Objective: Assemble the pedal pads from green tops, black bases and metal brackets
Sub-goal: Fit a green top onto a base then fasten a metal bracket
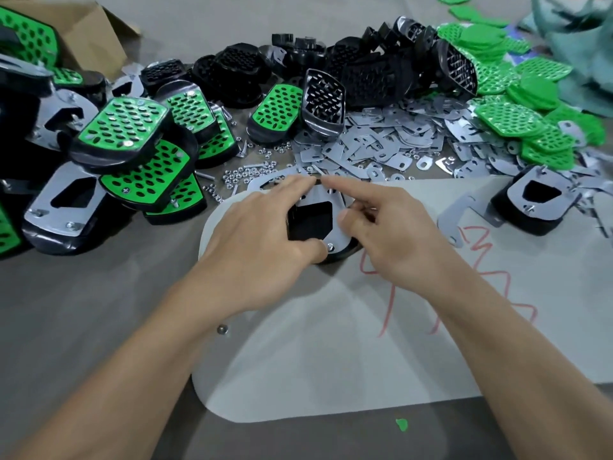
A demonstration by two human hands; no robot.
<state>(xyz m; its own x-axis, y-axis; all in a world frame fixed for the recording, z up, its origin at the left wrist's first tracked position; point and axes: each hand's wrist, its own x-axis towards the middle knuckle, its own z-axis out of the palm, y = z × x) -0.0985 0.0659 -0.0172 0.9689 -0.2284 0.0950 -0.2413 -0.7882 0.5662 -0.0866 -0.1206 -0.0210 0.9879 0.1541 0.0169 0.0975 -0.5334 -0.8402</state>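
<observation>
Grey tabletop (pixel 99 310), white sheet (pixel 331 343) scribbled red | sheet's far centre: face-down glossy black plastic pedal pad (pixel 345 253), flat silver metal bracket (pixel 320 198) with angular window on top | left hand (pixel 262 227) grips pad, thumb at near edge | right hand (pixel 398 234): index straight on bracket's far edge, hold unclear | far right: perforated green tops (pixel 510 117); far: ribbed black bases (pixel 365 71)

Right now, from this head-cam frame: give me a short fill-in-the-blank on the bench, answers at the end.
1. The left hand holds a black plastic pedal base with its shiny metal bracket facing ____.
2. The loose green perforated tops are heaped at the far ____ of the grey table.
3. The scribble on the white sheet is coloured ____.
4. The brown cardboard box sits at the far ____.

Answers: up; right; red; left.
</observation>
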